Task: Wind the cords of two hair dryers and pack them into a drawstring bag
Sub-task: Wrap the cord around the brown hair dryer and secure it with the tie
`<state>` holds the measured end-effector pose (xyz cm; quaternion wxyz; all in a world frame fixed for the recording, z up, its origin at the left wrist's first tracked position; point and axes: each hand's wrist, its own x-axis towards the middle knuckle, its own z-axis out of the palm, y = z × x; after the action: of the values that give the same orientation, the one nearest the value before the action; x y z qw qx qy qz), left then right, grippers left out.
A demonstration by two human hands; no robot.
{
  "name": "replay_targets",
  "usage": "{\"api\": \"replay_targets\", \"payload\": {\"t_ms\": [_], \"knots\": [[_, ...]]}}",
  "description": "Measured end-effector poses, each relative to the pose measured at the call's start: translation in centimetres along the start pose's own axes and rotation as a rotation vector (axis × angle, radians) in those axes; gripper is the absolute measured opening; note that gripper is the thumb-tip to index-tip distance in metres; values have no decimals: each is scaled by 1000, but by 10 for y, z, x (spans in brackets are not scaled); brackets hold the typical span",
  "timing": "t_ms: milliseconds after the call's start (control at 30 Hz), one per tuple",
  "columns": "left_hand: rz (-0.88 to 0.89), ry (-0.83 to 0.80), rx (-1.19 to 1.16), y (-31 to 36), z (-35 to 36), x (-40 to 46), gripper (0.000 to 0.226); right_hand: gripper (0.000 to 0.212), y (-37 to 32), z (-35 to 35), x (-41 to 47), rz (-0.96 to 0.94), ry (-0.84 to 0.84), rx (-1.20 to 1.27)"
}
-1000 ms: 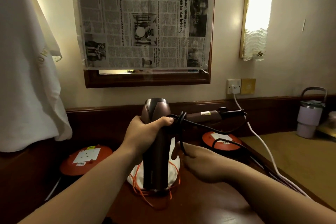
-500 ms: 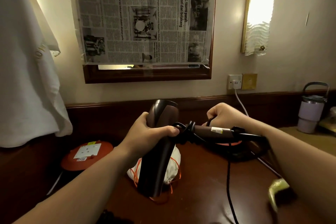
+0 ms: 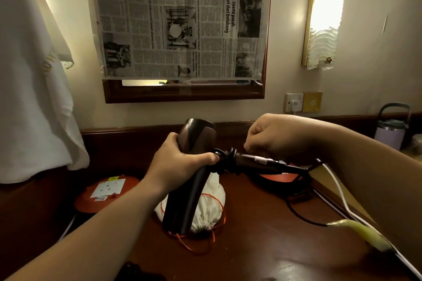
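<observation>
White cloth (image 3: 34, 75) is hanging on the far left, and below it an orange cord reel (image 3: 106, 191) is sitting by the wall. Next, the left hand (image 3: 180, 165) is wrapping its fingers tight around the brown hair dryer (image 3: 191, 180), right where the body meets the handle. The dryer is standing up, tipping a little, with its bottom end on the brown table (image 3: 262, 246). Just behind it, the white drawstring bag (image 3: 210, 207) is lying on the table with its orange string (image 3: 194, 246) spilling out in front. The bag is looking bunched and full, so the other dryer may be inside already, but that is only a guess. In the middle, the black cord (image 3: 225, 161) is sitting in a few loops around the handle, which is sticking out to the right. The right hand (image 3: 274, 137) is curling shut just above the handle; it is likely pinching the cord, but its fingertips are hiding, so I cannot tell. More cord is trailing down to the table on the right, and its end is not showing. So the winding is looking only part done, and this dryer is not in the bag yet. At the far right, a white cable (image 3: 338, 191) is running down from the wall plug (image 3: 294, 104).
</observation>
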<state>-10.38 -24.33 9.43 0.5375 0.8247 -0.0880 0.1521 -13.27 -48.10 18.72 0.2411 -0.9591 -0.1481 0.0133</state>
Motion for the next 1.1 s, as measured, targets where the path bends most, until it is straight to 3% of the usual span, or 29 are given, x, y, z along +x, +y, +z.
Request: {"api": "replay_targets", "payload": {"t_ms": [100, 300, 467, 567, 700, 833, 900, 967, 1000, 1100], "knots": [[66, 12, 30, 0, 4, -4, 66, 26, -4, 5, -2, 62, -86, 238], [71, 87, -21, -1, 3, -5, 78, 20, -5, 22, -16, 77, -88, 544], [-22, 128, -224, 1, 1, 0, 85, 22, -2, 60, -29, 2, -177, 532], [-64, 105, -319, 7, -1, 1, 69, 29, 11, 77, -27, -2, -186, 519], [-44, 67, -328, 10, -3, -4, 71, 48, 34, 76, -19, -42, -241, 494], [-1, 10, -298, 10, -4, -8, 73, 28, 57, 60, -8, 13, -203, 405], [35, -26, -282, 10, -7, -9, 79, 27, 56, 54, 2, 78, -401, 384], [84, -69, -216, 9, -9, -10, 83, 14, 68, 58, 15, 3, -665, 326], [115, -95, -174, 9, -9, -11, 83, 20, 63, 48, 10, -2, -667, 154], [169, -125, -78, 10, -8, -12, 79, 31, 50, 6, 8, 10, -168, 128]]}}
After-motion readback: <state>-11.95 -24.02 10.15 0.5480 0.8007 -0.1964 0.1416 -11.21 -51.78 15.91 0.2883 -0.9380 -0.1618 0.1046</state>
